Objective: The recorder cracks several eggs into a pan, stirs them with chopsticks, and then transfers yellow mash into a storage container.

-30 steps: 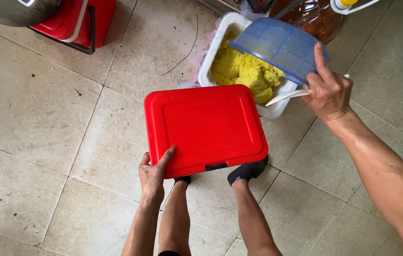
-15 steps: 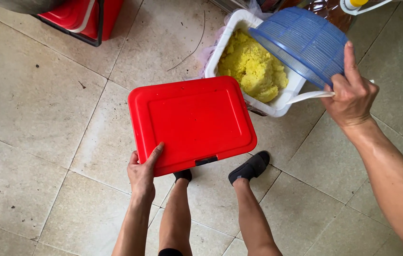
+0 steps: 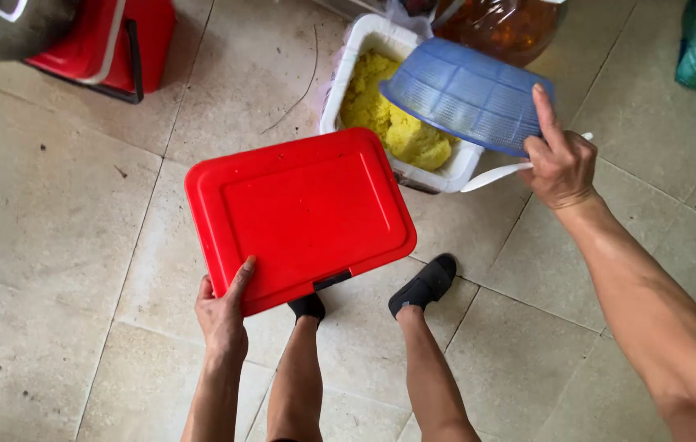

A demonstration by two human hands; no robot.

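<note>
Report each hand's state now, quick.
Left hand: closed on the flat red plastic lid.
Right hand: closed on the round blue plastic strainer and white spoon.

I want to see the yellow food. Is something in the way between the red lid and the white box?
Nothing visible sits between the red lid and the white box. The blue strainer, in the right hand, hangs over the box's far corner.

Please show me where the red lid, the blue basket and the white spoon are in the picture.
red lid [image 3: 303,217]: head view, flat middle of its top.
blue basket [image 3: 466,94]: head view, ribbed outer wall.
white spoon [image 3: 491,174]: head view, its pale bowl end.
</note>
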